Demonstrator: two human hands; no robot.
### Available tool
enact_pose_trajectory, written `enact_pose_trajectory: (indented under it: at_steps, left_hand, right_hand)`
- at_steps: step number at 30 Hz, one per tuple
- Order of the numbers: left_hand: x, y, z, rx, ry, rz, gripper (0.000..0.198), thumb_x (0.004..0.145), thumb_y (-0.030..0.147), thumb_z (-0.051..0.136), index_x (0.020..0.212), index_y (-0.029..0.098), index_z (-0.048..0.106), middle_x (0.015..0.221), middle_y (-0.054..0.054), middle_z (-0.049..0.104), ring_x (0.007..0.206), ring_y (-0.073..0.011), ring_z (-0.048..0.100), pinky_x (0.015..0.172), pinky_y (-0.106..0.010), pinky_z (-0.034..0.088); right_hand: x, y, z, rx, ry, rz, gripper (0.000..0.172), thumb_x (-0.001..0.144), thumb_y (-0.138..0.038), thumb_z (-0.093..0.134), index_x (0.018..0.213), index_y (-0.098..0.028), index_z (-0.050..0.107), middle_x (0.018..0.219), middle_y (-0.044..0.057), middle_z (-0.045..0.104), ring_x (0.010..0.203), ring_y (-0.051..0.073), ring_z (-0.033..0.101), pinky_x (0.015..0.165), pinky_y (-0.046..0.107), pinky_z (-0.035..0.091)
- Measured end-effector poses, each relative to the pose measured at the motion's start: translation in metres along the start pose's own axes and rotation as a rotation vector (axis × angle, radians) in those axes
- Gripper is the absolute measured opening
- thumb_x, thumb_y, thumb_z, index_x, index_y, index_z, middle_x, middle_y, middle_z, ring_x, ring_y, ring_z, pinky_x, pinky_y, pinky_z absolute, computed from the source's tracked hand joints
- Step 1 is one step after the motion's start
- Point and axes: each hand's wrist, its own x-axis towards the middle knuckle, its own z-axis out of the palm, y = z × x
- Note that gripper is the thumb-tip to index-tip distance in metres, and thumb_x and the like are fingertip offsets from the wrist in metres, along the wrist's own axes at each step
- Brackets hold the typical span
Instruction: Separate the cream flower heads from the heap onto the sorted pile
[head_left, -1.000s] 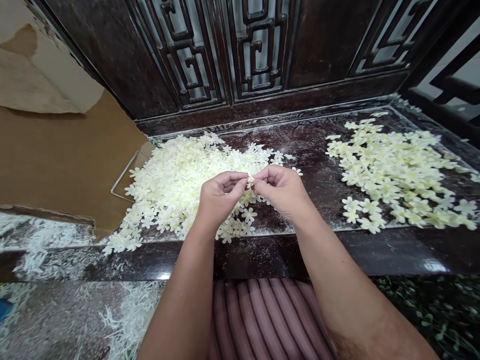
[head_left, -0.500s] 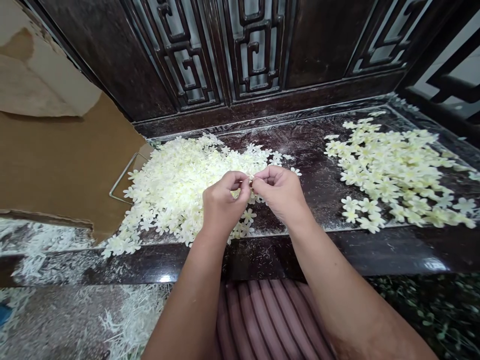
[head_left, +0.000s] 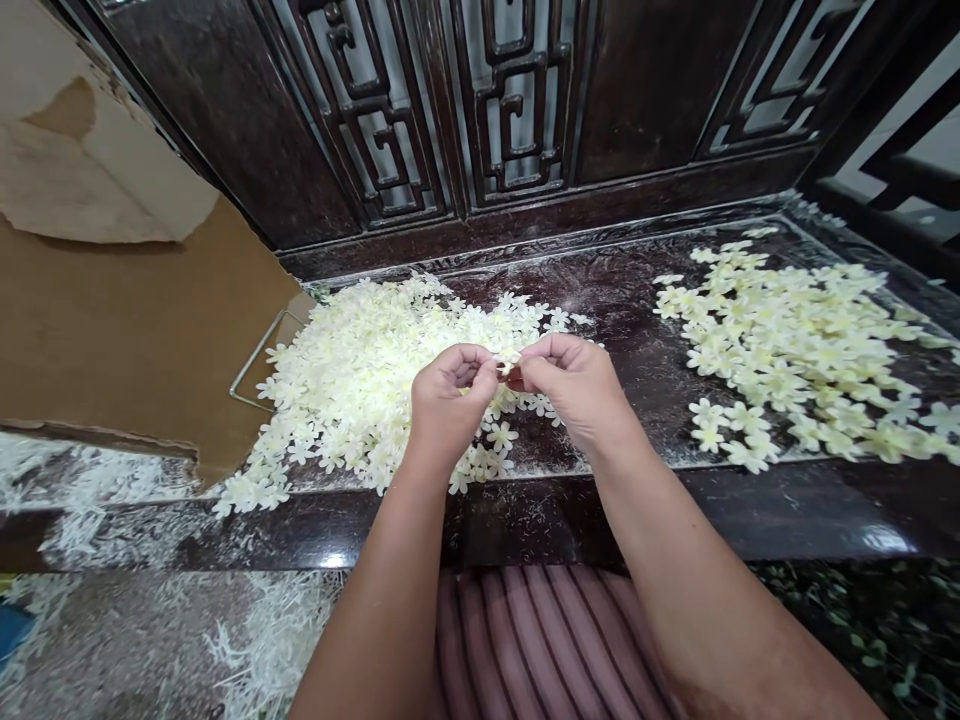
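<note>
A small white artificial flower (head_left: 507, 360) shows between my two hands, over the large heap. My left hand (head_left: 454, 400) pinches its left edge between thumb and forefinger. On the other side, the fingertips of my right hand (head_left: 576, 385) are pressed together at its right edge. Fingers partly cover the flower. Below and behind my hands spreads a big heap of loose white flowers (head_left: 360, 370) with pale yellow centres. To the right lies a second, smaller pile of flowers (head_left: 787, 350).
The flowers lie on a dark wooden bench (head_left: 615, 270) with a carved lattice back (head_left: 517, 120). At left leans a torn cardboard sheet (head_left: 135, 340) beside a bent wire handle (head_left: 251, 365). White plastic scraps (head_left: 270, 630) litter the floor; green foliage (head_left: 862, 630) lies at lower right.
My hands have drawn slightly apart, and more of the flower between the fingertips shows. The camera view has shifted a little; the heaps look the same.
</note>
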Motion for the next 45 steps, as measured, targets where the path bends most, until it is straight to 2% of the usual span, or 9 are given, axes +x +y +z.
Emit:
enact_pose_trajectory:
  at_steps: [5, 8, 11, 15, 22, 28, 38, 45]
  left_hand:
    - [-0.002, 0.002, 0.0, 0.072, -0.033, 0.048, 0.004, 0.07, 0.019, 0.059, 0.068, 0.016, 0.06, 0.064, 0.001, 0.061, 0.058, -0.0083, 0.056, 0.054, -0.018, 0.047]
    - [-0.003, 0.004, 0.001, 0.118, -0.037, 0.07, 0.004, 0.07, 0.017, 0.057, 0.067, 0.017, 0.061, 0.063, 0.001, 0.062, 0.059, -0.0093, 0.059, 0.056, -0.019, 0.049]
    - [-0.004, 0.005, 0.0, 0.159, -0.042, 0.08, 0.004, 0.07, 0.017, 0.057, 0.067, 0.017, 0.06, 0.063, 0.001, 0.063, 0.06, -0.01, 0.06, 0.058, -0.02, 0.05]
    - [-0.003, 0.004, -0.001, 0.182, -0.034, 0.086, 0.005, 0.07, 0.018, 0.058, 0.066, 0.017, 0.059, 0.063, 0.001, 0.063, 0.059, -0.0103, 0.059, 0.055, -0.019, 0.048]
    - [-0.002, 0.002, 0.001, 0.153, -0.041, 0.083, 0.003, 0.07, 0.017, 0.061, 0.069, 0.017, 0.063, 0.068, 0.0, 0.066, 0.064, -0.0109, 0.061, 0.061, -0.021, 0.051]
    - [-0.001, 0.001, 0.001, 0.033, -0.039, 0.021, 0.009, 0.07, 0.021, 0.066, 0.077, 0.015, 0.067, 0.076, -0.003, 0.07, 0.071, -0.0116, 0.065, 0.069, -0.022, 0.054]
    - [0.001, 0.0, 0.0, -0.042, -0.028, -0.028, 0.015, 0.064, 0.024, 0.073, 0.07, 0.015, 0.062, 0.067, -0.001, 0.066, 0.062, -0.0104, 0.062, 0.062, -0.023, 0.053]
    - [0.003, 0.0, -0.002, -0.109, -0.059, -0.082, 0.022, 0.064, 0.025, 0.074, 0.081, 0.015, 0.065, 0.066, -0.001, 0.067, 0.061, -0.0114, 0.064, 0.059, -0.023, 0.054]
  right_hand:
    - [-0.002, -0.001, -0.002, -0.06, -0.073, -0.029, 0.004, 0.059, -0.016, 0.061, 0.061, -0.017, 0.058, 0.052, -0.005, 0.055, 0.049, 0.008, 0.051, 0.054, 0.025, 0.047]
    - [-0.003, -0.001, -0.002, -0.103, -0.104, -0.038, 0.013, 0.059, -0.021, 0.068, 0.064, -0.017, 0.057, 0.058, -0.003, 0.057, 0.055, 0.009, 0.053, 0.056, 0.026, 0.048]
    - [-0.003, -0.003, -0.002, -0.131, -0.093, 0.007, 0.016, 0.058, -0.021, 0.071, 0.064, -0.016, 0.057, 0.058, -0.002, 0.058, 0.055, 0.01, 0.054, 0.056, 0.026, 0.048]
    - [-0.002, -0.005, -0.004, -0.174, -0.069, 0.039, 0.006, 0.061, -0.017, 0.063, 0.062, -0.016, 0.057, 0.054, -0.002, 0.056, 0.051, 0.009, 0.051, 0.053, 0.026, 0.045]
    - [-0.002, 0.004, -0.006, -0.275, -0.019, -0.064, 0.006, 0.058, -0.017, 0.059, 0.058, -0.018, 0.053, 0.051, -0.005, 0.051, 0.049, 0.009, 0.047, 0.049, 0.024, 0.038]
    - [0.0, 0.0, -0.007, -0.161, -0.025, -0.012, 0.006, 0.059, -0.015, 0.057, 0.056, -0.018, 0.054, 0.048, -0.004, 0.054, 0.046, 0.008, 0.049, 0.05, 0.024, 0.041]
    - [-0.001, -0.005, -0.01, -0.077, -0.136, 0.008, 0.007, 0.063, -0.018, 0.066, 0.059, -0.016, 0.061, 0.052, -0.002, 0.059, 0.05, 0.008, 0.054, 0.054, 0.024, 0.048]
    - [0.0, -0.006, -0.01, -0.057, -0.145, 0.021, 0.009, 0.064, -0.016, 0.066, 0.056, -0.015, 0.062, 0.05, -0.002, 0.06, 0.049, 0.008, 0.055, 0.054, 0.023, 0.049]
